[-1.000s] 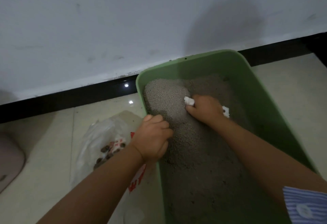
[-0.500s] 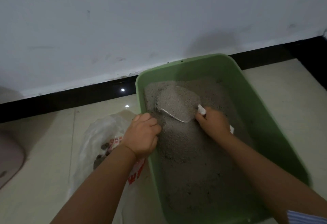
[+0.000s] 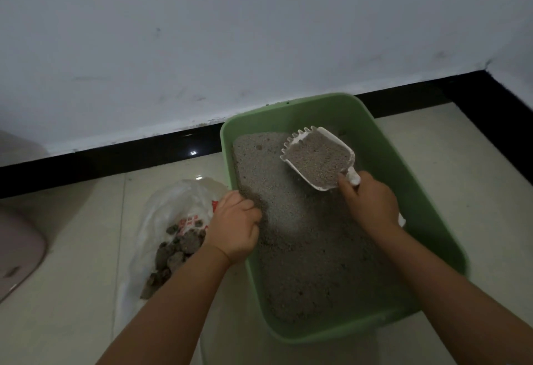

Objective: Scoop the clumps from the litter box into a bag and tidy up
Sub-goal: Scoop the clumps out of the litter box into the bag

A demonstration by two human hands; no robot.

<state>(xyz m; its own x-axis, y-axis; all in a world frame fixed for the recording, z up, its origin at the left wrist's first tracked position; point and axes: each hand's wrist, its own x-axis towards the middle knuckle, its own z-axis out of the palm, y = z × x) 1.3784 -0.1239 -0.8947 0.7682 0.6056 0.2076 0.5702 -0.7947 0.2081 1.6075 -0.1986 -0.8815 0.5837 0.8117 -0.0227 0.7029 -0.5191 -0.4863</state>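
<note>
Lifted clear of the grey granular litter (image 3: pixel 291 237) since half a second ago, the white slotted plastic scoop (image 3: pixel 318 160) is now riding above the far end of the green rectangular plastic litter box (image 3: pixel 415 191), heaped with grains, where earlier it was dug into the surface. The right hand (image 3: pixel 370 204) is gripping the scoop's handle with curled fingers, the scoop head sitting just beyond the knuckles, toward the wall. The left hand (image 3: pixel 235 227) is clenching the box's left rim, fingers hooked over the edge into the litter, much as before. Just beside that hand, on the pale tiled floor (image 3: pixel 72 249), a translucent white plastic bag with red print (image 3: pixel 173 211) is lying open, holding dark grey clumps (image 3: pixel 176 252). A pinkish rounded object (image 3: pixel 17 249) is showing at the left edge.
</note>
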